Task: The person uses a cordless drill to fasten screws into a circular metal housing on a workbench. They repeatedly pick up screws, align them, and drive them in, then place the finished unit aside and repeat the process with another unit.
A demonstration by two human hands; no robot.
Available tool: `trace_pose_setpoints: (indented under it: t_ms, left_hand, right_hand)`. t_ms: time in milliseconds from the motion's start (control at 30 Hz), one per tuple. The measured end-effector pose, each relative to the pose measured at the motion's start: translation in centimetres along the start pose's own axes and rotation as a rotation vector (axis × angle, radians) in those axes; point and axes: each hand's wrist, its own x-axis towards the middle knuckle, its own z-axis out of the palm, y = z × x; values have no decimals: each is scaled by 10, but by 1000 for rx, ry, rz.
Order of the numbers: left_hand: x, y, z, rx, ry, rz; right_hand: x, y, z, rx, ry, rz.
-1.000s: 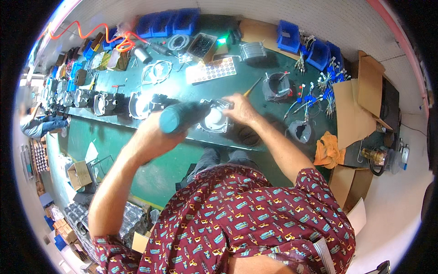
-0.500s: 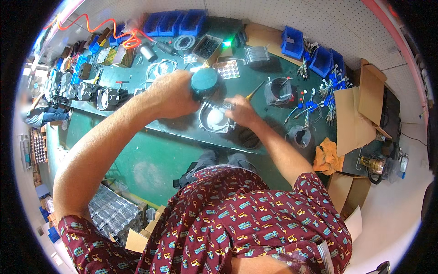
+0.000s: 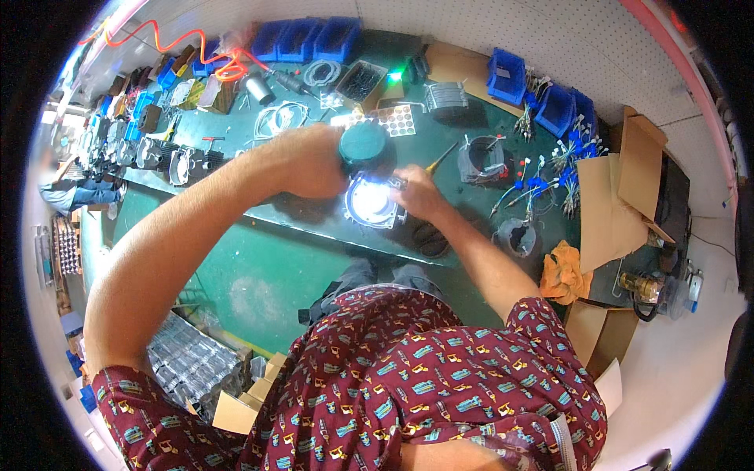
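Note:
My left hand (image 3: 312,161) is wrapped round a teal, round-ended power driver (image 3: 366,143), held over the bench with its back end up. Under it lies a round metal motor housing (image 3: 355,213), its inside brightly lit by a white light. Against the housing's upper right edge, near the driver's lower end, is my right hand (image 3: 416,192), its fingers drawn together. What they pinch, if anything, is too small to name. A screwdriver with a yellow handle (image 3: 433,167) lies just beyond the right hand.
Right of the hands are a wound ring part (image 3: 481,158), wire leads with blue connectors (image 3: 534,182) and an orange cloth (image 3: 564,271). Blue bins (image 3: 292,41) line the back. Motor housings (image 3: 187,166) stand at left. An open cardboard box (image 3: 616,208) stands at right.
A bright white light has come on over the housing. The driver and my left hand have shifted slightly right and down in the picture; the right hand has barely moved.

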Motion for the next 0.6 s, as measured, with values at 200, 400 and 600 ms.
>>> trace_pose_setpoints:
  t_ms: [200, 400, 600]
  left_hand:
    - [7, -22, 18, -4, 32, 32]
    - [-17, -35, 31, -75, 82, 76]
    - [-67, -31, 25, -437, 252, 162]
  right_hand:
    - [-3, 8, 9, 7, 28, 74]
    - [3, -18, -13, 193, -13, 371]
    - [8, -21, -39, 475, 137, 455]
